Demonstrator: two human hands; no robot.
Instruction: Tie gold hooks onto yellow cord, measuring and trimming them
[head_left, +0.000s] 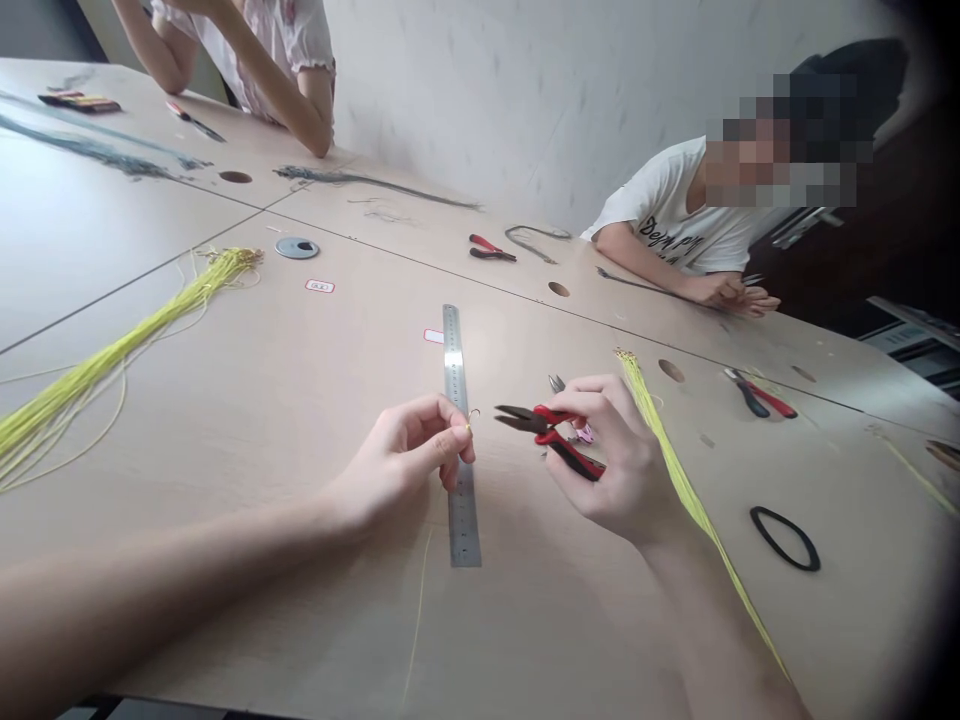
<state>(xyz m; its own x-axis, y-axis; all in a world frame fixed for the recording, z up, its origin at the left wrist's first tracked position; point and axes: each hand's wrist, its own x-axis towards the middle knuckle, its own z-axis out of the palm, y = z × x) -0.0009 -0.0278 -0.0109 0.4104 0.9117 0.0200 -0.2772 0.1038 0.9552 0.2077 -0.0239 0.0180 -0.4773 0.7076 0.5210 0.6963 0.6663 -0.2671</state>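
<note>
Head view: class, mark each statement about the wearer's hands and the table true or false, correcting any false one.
1. The right hand holds red-handled pliers. True.
2. The steel ruler stands upright against the wall. False: it lies flat on the table.
3. The left hand pinches a thin yellow wire. True.
4. The black loop lies on the ruler. False: it lies on the table, right of the yellow bundle, apart from the ruler.
5. The pliers' tips clamp the wire. False: a gap shows between them.
</note>
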